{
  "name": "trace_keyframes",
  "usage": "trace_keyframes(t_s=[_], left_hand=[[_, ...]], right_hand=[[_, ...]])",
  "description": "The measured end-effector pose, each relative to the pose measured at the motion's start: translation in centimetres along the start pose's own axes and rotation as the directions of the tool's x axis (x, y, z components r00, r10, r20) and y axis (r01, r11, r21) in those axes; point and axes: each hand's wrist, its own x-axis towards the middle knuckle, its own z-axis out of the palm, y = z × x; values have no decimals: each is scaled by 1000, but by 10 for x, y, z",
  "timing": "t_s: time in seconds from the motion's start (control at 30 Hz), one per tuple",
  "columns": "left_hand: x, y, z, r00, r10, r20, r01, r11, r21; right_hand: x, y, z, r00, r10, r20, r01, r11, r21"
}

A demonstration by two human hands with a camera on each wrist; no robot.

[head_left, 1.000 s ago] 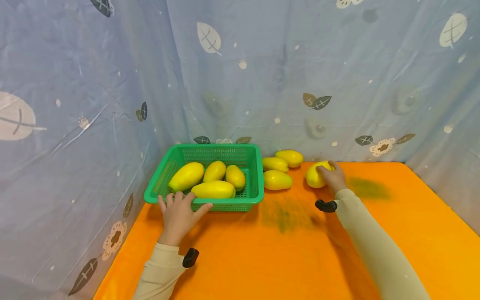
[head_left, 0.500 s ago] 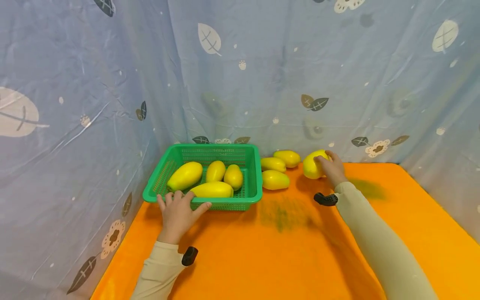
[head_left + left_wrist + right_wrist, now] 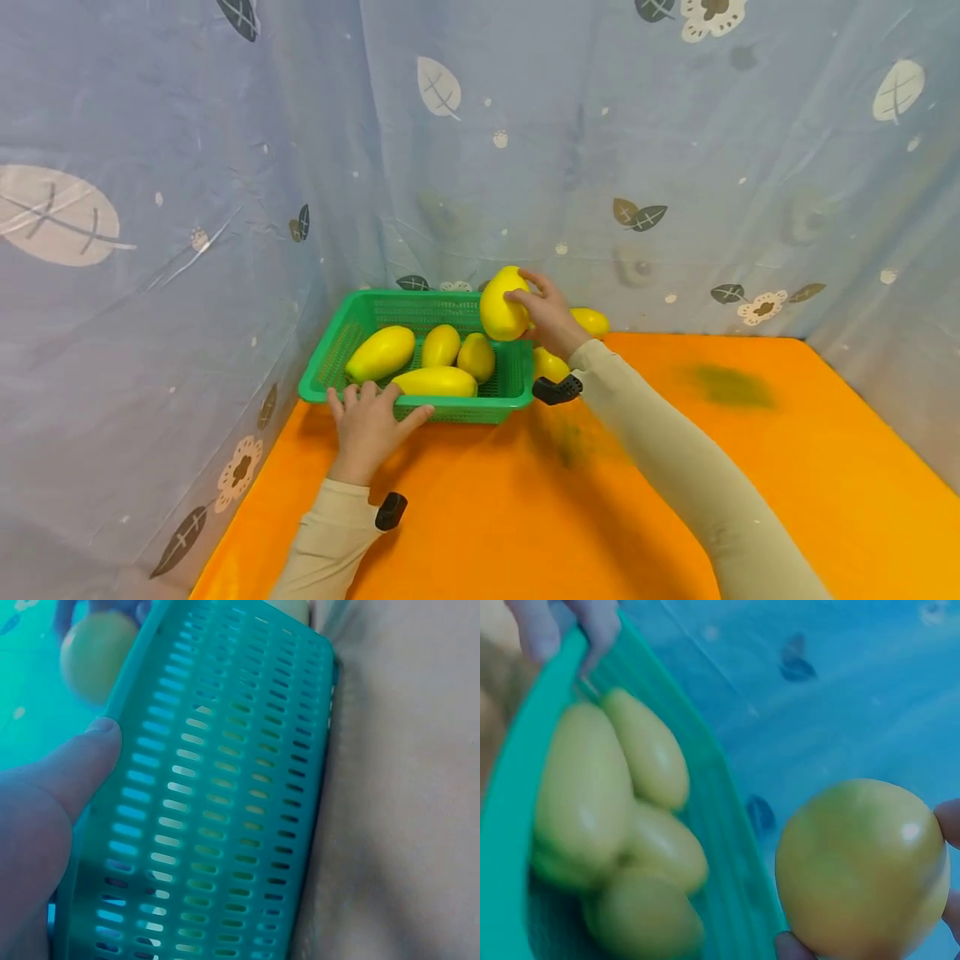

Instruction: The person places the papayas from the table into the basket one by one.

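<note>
A large smooth yellow oval fruit [image 3: 504, 304] is held up by my right hand [image 3: 551, 317], its fingers and thumb around the fruit's side. Both are over the right back part of a green perforated plastic basket [image 3: 442, 407]. My left hand [image 3: 367, 429] grips the basket's front rim near its left end, with the thumb [image 3: 94, 750] at the rim in the left wrist view. Inside the basket lie several more yellow fruits [image 3: 381, 353], some elongated and some rounder. From the right wrist view, the held fruit [image 3: 862, 870] hangs beside the basket's far wall.
Right of the basket, yellow fruits [image 3: 590, 322] lie on the orange tabletop [image 3: 510, 517], partly hidden behind my right hand and wrist. Blue patterned curtains [image 3: 495, 183] close off the left, back and right sides. A dark greenish stain [image 3: 727, 386] marks the tabletop at right.
My right hand has lifted the fruit off the tabletop and carried it left, to above the basket. The left hand has stayed on the front rim.
</note>
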Motion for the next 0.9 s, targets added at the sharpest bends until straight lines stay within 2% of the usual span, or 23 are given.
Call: trace_keyframes(t_s=[0.1,0.23,0.37,0.6,0.9], left_hand=[[-1,4,3,1000,3,1,-3,1000,-2],[0,8,5,1000,13,-16,-13,1000,-5],[1,10,4,999,21,-36,-21,1000,-10],[1,8,1,999,27,-46,-28,1000,-11],[0,1,1,999,18,-51,-18,1000,3]], right_hand=[[1,7,22,999,14,40,-13,1000,-16],[2,17,37,999,17,52,-15,999,-47],[3,27,44,999,12,49,-9,998,-60],[6,45,52,999,28,42,-21,985,-170],[7,48,68,999,43,25,-39,987,-155]])
